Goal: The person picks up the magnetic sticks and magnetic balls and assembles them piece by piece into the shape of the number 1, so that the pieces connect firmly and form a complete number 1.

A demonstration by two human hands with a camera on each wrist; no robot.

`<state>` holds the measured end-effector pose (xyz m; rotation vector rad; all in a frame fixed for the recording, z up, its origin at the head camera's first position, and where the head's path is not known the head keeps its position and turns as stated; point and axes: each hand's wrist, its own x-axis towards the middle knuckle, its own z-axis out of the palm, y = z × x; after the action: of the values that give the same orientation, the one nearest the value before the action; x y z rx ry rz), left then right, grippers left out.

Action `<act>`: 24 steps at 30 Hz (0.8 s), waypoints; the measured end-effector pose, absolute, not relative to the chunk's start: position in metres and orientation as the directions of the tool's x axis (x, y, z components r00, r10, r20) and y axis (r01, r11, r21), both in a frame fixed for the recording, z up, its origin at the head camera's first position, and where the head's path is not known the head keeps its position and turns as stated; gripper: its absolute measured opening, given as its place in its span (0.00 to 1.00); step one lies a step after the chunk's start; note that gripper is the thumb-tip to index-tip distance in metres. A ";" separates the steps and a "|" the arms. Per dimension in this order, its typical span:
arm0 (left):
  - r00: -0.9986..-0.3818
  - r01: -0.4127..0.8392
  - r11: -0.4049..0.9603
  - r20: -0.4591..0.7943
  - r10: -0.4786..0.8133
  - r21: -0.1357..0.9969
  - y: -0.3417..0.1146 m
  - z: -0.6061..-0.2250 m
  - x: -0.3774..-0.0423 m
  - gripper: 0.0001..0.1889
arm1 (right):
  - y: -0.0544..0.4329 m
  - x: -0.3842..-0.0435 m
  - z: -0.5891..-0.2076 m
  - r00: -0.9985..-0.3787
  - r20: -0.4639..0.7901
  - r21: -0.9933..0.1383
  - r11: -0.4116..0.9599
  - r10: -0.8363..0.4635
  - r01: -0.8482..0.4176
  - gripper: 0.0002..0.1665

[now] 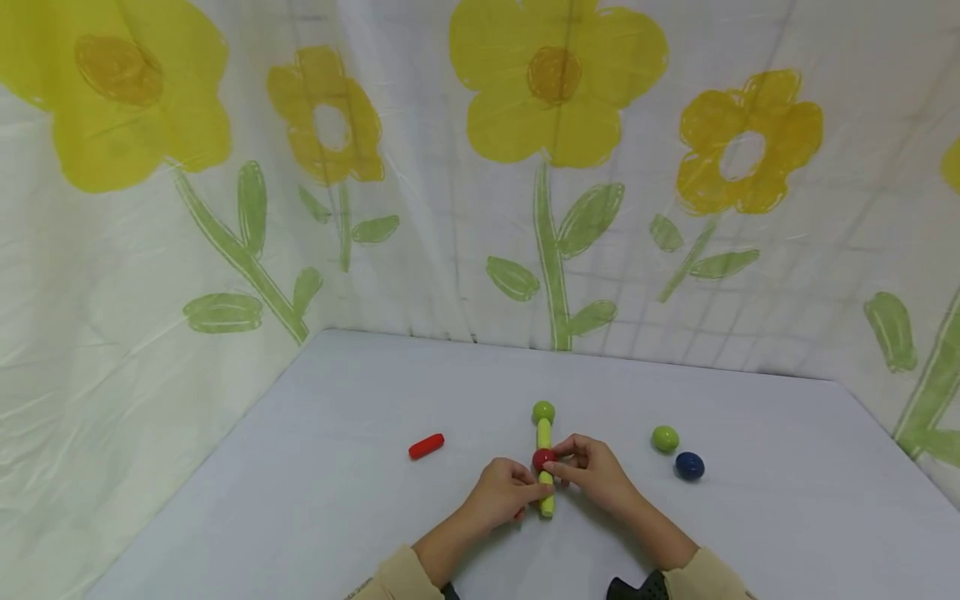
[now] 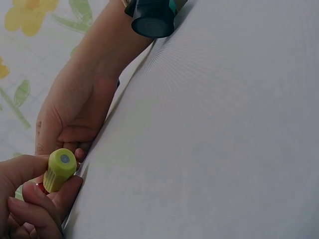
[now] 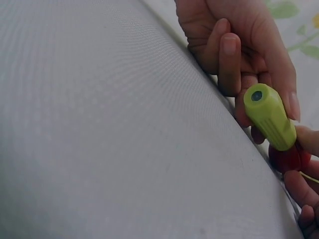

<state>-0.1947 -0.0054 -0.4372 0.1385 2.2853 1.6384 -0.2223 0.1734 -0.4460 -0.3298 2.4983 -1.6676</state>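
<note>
By the left hand [image 1: 501,493], the lower yellow-green rod [image 1: 547,505] is pinched; by the right hand [image 1: 597,472], the red ball [image 1: 543,458], at the frame's lower centre. Above, the upper rod [image 1: 543,433] and green ball [image 1: 543,411] are aligned; they could be knocked askew by an uneven twist.

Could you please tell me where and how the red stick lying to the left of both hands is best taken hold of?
I'd pinch the red stick across its long sides, around the middle, coming down from above. It is slim and lies flat and slanted on the white table, with both long sides free. The left hand is nearer.
</note>
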 end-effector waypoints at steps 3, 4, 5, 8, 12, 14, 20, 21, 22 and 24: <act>-0.942 -0.109 0.335 -0.205 0.264 0.936 -0.005 -0.437 -0.195 0.12 | 0.175 -0.224 -0.450 -0.967 0.026 -0.924 0.364 -0.252 -0.120 0.17; -0.942 -0.109 0.334 -0.205 0.265 0.936 -0.005 -0.437 -0.195 0.12 | 0.175 -0.225 -0.451 -0.967 0.029 -0.925 0.361 -0.254 -0.123 0.17; -0.942 -0.109 0.333 -0.204 0.266 0.937 -0.005 -0.437 -0.195 0.12 | 0.176 -0.226 -0.452 -0.966 0.031 -0.925 0.358 -0.256 -0.124 0.17; -0.942 -0.105 0.332 -0.201 0.269 0.937 -0.005 -0.438 -0.195 0.12 | 0.176 -0.226 -0.453 -0.965 0.035 -0.926 0.354 -0.261 -0.130 0.18; -0.941 -0.094 0.334 -0.194 0.279 0.938 -0.006 -0.440 -0.195 0.11 | 0.175 -0.224 -0.452 -0.966 0.032 -0.923 0.364 -0.258 -0.128 0.19; -0.939 -0.086 0.331 -0.187 0.287 0.940 -0.006 -0.440 -0.195 0.11 | 0.175 -0.224 -0.452 -0.966 0.030 -0.920 0.370 -0.256 -0.127 0.19; -0.937 -0.078 0.326 -0.181 0.300 0.942 -0.007 -0.441 -0.196 0.12 | 0.176 -0.224 -0.453 -0.966 0.032 -0.918 0.374 -0.255 -0.129 0.19; -0.937 -0.076 0.327 -0.179 0.300 0.942 -0.007 -0.442 -0.196 0.12 | 0.176 -0.224 -0.453 -0.966 0.034 -0.918 0.374 -0.256 -0.131 0.19; -0.937 -0.075 0.328 -0.179 0.300 0.942 -0.007 -0.442 -0.196 0.12 | 0.175 -0.224 -0.453 -0.966 0.034 -0.919 0.372 -0.255 -0.130 0.19; -0.937 -0.073 0.326 -0.177 0.300 0.942 -0.007 -0.443 -0.197 0.12 | 0.175 -0.224 -0.452 -0.967 0.033 -0.920 0.371 -0.253 -0.129 0.19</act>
<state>-0.1967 -0.0067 -0.4426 0.2029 2.2774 1.6437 -0.2243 0.1750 -0.4523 -0.3503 2.5052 -1.6648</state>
